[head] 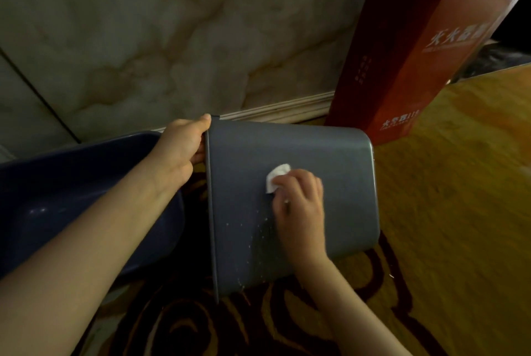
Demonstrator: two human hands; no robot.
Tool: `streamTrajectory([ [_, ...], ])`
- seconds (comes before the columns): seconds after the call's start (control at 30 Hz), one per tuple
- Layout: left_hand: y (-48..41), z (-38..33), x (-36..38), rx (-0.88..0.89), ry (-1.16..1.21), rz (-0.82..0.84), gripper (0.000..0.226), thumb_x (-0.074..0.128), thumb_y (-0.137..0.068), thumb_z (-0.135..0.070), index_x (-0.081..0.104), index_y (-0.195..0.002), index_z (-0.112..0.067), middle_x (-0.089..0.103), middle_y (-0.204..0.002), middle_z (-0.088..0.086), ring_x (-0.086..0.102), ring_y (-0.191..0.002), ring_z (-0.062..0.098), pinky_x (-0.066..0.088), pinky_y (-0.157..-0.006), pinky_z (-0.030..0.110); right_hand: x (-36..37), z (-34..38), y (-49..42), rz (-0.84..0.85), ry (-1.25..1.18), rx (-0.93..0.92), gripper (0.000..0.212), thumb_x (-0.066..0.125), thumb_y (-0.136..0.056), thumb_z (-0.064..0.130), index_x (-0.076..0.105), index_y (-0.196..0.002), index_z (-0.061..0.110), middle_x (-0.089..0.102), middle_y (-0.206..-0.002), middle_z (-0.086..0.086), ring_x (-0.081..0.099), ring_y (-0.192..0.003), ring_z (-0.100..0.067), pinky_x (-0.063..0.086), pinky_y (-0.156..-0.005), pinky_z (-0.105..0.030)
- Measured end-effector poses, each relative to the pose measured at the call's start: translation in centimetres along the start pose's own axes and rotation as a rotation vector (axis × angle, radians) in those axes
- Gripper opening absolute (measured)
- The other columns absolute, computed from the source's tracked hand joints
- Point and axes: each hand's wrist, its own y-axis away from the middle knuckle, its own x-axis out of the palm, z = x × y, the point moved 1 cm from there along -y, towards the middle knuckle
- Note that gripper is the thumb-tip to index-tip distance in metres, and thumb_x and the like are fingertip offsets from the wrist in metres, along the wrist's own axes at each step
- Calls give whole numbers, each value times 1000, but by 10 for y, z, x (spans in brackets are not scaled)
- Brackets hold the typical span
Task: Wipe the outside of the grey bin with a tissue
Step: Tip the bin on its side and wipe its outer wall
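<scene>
You're mid-wipe: right hand (298, 206) fingers pinch the white tissue wad (276, 177) on the tipped grey plastic bin (339, 183), left hand (181, 148) fingers clamp the rim, droplets (258, 229) left on the near side.

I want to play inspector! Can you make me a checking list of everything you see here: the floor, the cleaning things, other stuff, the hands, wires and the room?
Surface: yellow carpet with dark swirl pattern.
Job's things: grey plastic bin tipped on its side, opening toward the left; white crumpled tissue pressed on its side wall; small white droplets or specks below the tissue.
Clutter: dark blue plastic tub left of the bin; tall red cardboard box standing behind.
Hands: left hand grips the bin's rim; right hand holds the tissue.
Cables: nothing seen.
Surroundings: marble-look wall, pale skirting board.
</scene>
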Motion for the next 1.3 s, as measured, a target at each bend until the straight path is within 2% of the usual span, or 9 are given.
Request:
streamTrajectory([
  [0.13, -7, -1, 1, -15, -48, -30, 26, 51, -92, -25, 56, -69, -16, 61, -62, 0, 60, -51, 10, 46, -45, 20, -20, -56, -12, -70, 101, 217, 18, 59, -80, -8, 59, -91, 6, 57, -100, -13, 47, -91, -20, 31, -71, -15],
  [0.23, -12, 0, 0, -27, -51, -33, 25, 51, -92, -24, 55, -69, -15, 58, -66, 1, 60, -43, 8, 47, -43, 20, -31, -93, -22, -114, 129, 380, 16, 55, -86, -2, 59, -98, 8, 55, -108, -11, 44, -99, -16, 32, -77, -21],
  [0.4, -20, 3, -2, -63, -49, -39, 24, 51, -91, -28, 55, -71, -15, 59, -69, 3, 58, -61, 16, 46, -50, 27, -43, -103, -32, -185, 119, 522, 17, 54, -89, 3, 60, -103, 8, 54, -111, -12, 48, -107, -26, 39, -82, -29],
  [0.5, -24, 7, -1, -66, 14, -47, 24, 53, -90, -31, 58, -73, -16, 62, -71, 1, 61, -65, 15, 49, -60, 30, -29, -52, -27, -153, 85, 310, 20, 59, -82, -5, 61, -99, 6, 57, -103, -15, 52, -96, -27, 42, -73, -29],
  [0.67, -19, 14, 4, -93, 197, -5, 27, 51, -90, -40, 59, -74, -20, 69, -49, -10, 66, -48, 4, 51, -52, 23, 17, 48, 2, 228, -110, -233, 20, 54, -80, 4, 62, -98, 8, 59, -98, -11, 51, -88, -24, 46, -74, -30],
  [0.87, -14, 20, 1, -152, 298, 257, 43, 31, -94, -49, 63, -89, -20, 76, -67, -4, 72, -65, 9, 55, -50, 21, 32, 57, -1, 335, -111, -212, 30, 63, -74, -3, 60, -102, 5, 57, -101, -14, 50, -87, -28, 48, -74, -37],
  [1.0, -7, 26, -5, -170, 344, 376, 41, 33, -97, -37, 68, -92, -17, 77, -79, -1, 72, -76, 11, 56, -63, 27, 33, 53, 3, 277, -120, -232, 22, 59, -76, -5, 61, -95, 5, 59, -95, -14, 50, -78, -27, 47, -67, -38],
  [1.1, -7, 31, -9, -202, 382, 407, 46, 34, -97, -27, 75, -83, -14, 77, -75, 0, 72, -72, 10, 58, -59, 25, 30, 44, 3, 248, -123, -194, 18, 58, -77, -7, 62, -92, 4, 58, -93, -14, 49, -78, -26, 46, -67, -38],
  [1.3, -13, 32, -17, -202, 322, 385, 26, 40, -95, -24, 65, -92, -16, 74, -73, -3, 67, -68, 9, 55, -64, 24, 7, -5, -5, 134, -11, -64, 20, 66, -70, -11, 66, -85, 3, 60, -89, -15, 53, -80, -30, 45, -68, -34],
])
